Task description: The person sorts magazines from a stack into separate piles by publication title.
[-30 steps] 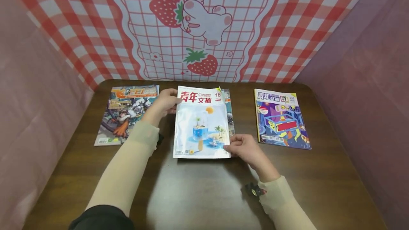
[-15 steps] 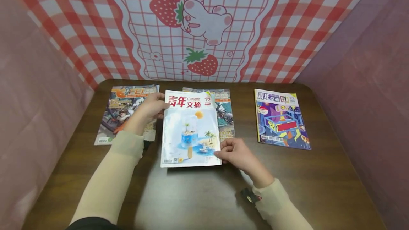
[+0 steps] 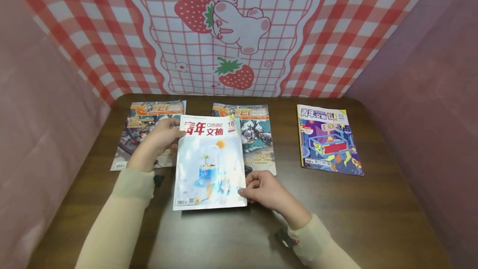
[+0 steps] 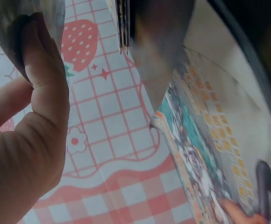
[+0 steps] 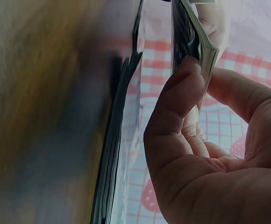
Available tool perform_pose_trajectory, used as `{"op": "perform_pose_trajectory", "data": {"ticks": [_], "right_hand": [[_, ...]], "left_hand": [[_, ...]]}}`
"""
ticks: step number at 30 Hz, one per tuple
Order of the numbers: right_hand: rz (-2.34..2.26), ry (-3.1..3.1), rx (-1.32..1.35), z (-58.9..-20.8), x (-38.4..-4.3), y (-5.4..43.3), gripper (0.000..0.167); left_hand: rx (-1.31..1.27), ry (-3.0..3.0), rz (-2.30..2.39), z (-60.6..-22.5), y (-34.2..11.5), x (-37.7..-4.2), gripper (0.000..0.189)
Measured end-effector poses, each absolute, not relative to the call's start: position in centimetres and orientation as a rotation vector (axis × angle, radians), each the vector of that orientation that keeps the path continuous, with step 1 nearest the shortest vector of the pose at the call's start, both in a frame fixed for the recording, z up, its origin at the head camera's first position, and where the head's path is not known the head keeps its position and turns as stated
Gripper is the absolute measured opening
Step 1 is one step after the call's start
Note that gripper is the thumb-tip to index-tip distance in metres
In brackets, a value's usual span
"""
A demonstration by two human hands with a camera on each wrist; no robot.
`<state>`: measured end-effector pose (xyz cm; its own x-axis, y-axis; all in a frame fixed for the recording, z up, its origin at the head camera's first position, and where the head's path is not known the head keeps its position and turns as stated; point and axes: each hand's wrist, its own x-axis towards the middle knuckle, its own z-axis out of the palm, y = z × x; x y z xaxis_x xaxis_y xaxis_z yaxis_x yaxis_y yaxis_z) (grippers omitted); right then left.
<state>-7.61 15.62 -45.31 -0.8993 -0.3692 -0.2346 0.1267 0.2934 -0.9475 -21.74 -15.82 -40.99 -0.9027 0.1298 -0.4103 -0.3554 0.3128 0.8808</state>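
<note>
A white magazine point(image 3: 209, 169) with red lettering and a beach-and-popsicle picture is held above the table by both hands. My left hand point(image 3: 158, 138) grips its upper left edge. At its lower right corner my right hand point(image 3: 267, 192) pinches the pages between thumb and fingers, as the right wrist view shows with the right hand point(image 5: 205, 135) on the magazine's edge point(image 5: 205, 51). Behind it lies a magazine with an orange title point(image 3: 257, 136), partly covered in this view. A similar magazine point(image 3: 127, 148) lies to the left, partly hidden by my left hand.
A purple magazine point(image 3: 330, 140) lies at the right of the brown wooden table point(image 3: 373, 219). Beyond the table's far edge hangs a red-and-white checked cloth point(image 3: 239, 32) with strawberries. Pink cloth walls point(image 3: 37, 115) stand on both sides.
Both hands have brought the white magazine left and toward the person. More of the orange-titled magazine behind it now shows. The left and right magazines have stayed put.
</note>
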Motion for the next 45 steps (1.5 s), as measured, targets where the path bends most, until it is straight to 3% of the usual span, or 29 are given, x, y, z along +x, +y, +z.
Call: {"op": "perform_pose_trajectory", "data": {"ticks": [11, 27, 34, 45], "right_hand": [[-1.599, 2.050, -0.250, -45.2, -6.0, 13.6, 0.020], [-1.493, 1.990, -0.319, -45.2, -3.7, 10.8, 0.022], [-1.471, 1.975, -0.382, -45.6, -2.7, 9.7, 0.024], [-1.449, 1.959, -0.350, -46.0, -1.4, 8.5, 0.027]], "left_hand": [[-0.213, 2.205, 1.601, -41.6, -18.4, -18.2, 0.056], [-0.217, 2.188, 1.641, -43.0, -21.0, -13.6, 0.049], [-0.233, 2.191, 1.593, -43.3, -22.6, -12.0, 0.057], [-0.234, 2.120, 1.575, -44.8, -24.8, -9.9, 0.043]]}}
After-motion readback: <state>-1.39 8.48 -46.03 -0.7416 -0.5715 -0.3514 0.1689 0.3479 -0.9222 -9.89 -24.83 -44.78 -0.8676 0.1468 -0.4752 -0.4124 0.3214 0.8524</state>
